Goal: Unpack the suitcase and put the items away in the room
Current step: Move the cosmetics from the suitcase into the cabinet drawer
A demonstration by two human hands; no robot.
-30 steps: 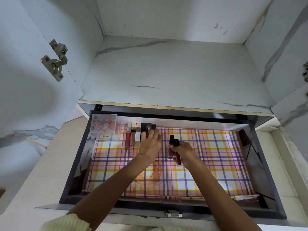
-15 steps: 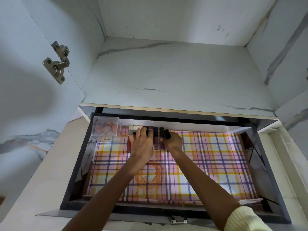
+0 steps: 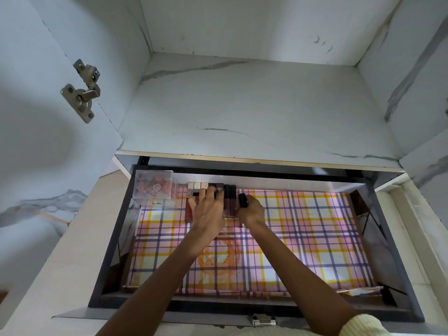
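The left hand [image 3: 208, 210] was spread over the tube row [image 3: 229, 200]. Beside it, a black tube [image 3: 243, 200] was pinched by the right hand [image 3: 252, 212].

drawer [image 3: 116, 238]: dark-walled, pulled out below a white marbled shelf [image 3: 242, 105].
liner [image 3: 315, 238]: plaid sheet in pink, yellow and purple, covering the drawer floor; orange ring stain [image 3: 218, 258] near the middle.
clear box [image 3: 155, 187]: far left corner, on the liner, small reddish pieces inside.
tubes [image 3: 229, 198]: one row along the far wall, just right of the clear box, side by side and touching; pale caps to the left, dark caps to the right.
black-capped tube [image 3: 243, 200]: just right of the row, tilted, lower part hidden.
pale strip [image 3: 358, 291]: near right corner; cannot tell what.
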